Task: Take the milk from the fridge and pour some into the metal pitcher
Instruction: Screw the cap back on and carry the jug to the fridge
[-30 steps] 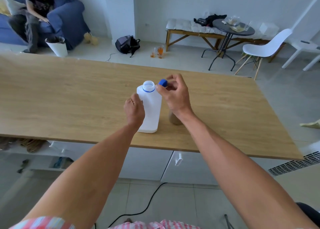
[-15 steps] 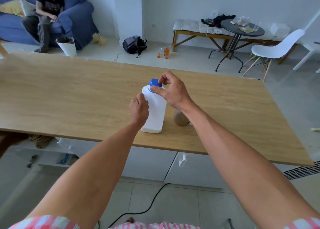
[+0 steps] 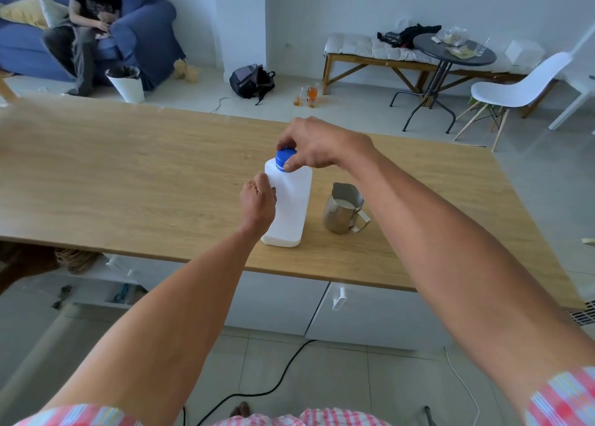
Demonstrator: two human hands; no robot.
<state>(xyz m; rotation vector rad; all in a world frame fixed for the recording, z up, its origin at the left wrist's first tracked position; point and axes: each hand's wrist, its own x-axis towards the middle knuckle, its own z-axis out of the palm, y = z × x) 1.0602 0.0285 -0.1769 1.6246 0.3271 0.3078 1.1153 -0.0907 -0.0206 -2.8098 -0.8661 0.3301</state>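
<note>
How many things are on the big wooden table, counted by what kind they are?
Milk bottle, with blue cap: 1
Metal pitcher: 1
Total: 2

white milk bottle upright, blue cap on | steel pitcher beside, milk inside

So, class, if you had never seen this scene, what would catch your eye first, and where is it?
Mid-table stands a white plastic milk bottle, the right hand pinching its blue screw cap and the left hand gripping its side. Just right of it sits a small steel pitcher with milk inside. Both rest on the long wooden table.
</note>
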